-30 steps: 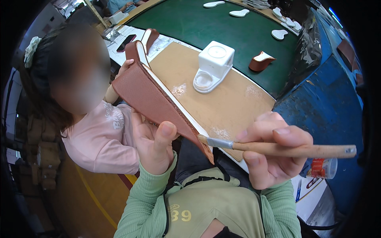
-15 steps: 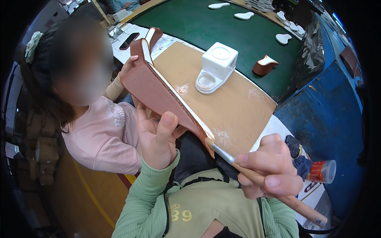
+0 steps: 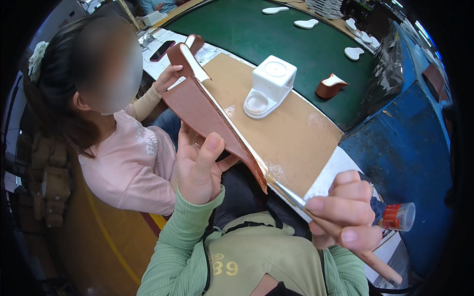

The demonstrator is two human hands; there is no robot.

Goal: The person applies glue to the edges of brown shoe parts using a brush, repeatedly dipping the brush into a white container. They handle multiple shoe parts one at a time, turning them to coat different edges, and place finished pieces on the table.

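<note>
My left hand [image 3: 200, 172] holds a brown leather-covered shoe wedge [image 3: 217, 126], with the thumb up and the fingers partly hidden behind it. A white strip runs along the wedge's far edge. In my right hand [image 3: 345, 207] is a paintbrush [image 3: 291, 193] with a wooden handle and a metal ferrule. Its bristles are at the wedge's pointed near end, by the white edge; whether they press on it is hard to tell. Just beyond, a co-worker's hand [image 3: 169, 79] holds another brown wedge [image 3: 181, 63] with a white top.
A tan board [image 3: 291, 133] carries a white dispenser [image 3: 271, 86] with a round cup. A brown heel piece [image 3: 331, 86] and white soles [image 3: 306, 23] lie on the green surface [image 3: 237, 29]. The co-worker [image 3: 133, 163] sits close on the left. A clear cup [image 3: 406, 217] lies at right.
My right hand and the brush have shifted slightly right. The wedge in my left hand has moved a little right and down. The co-worker's wedge has turned and come slightly nearer the board.
</note>
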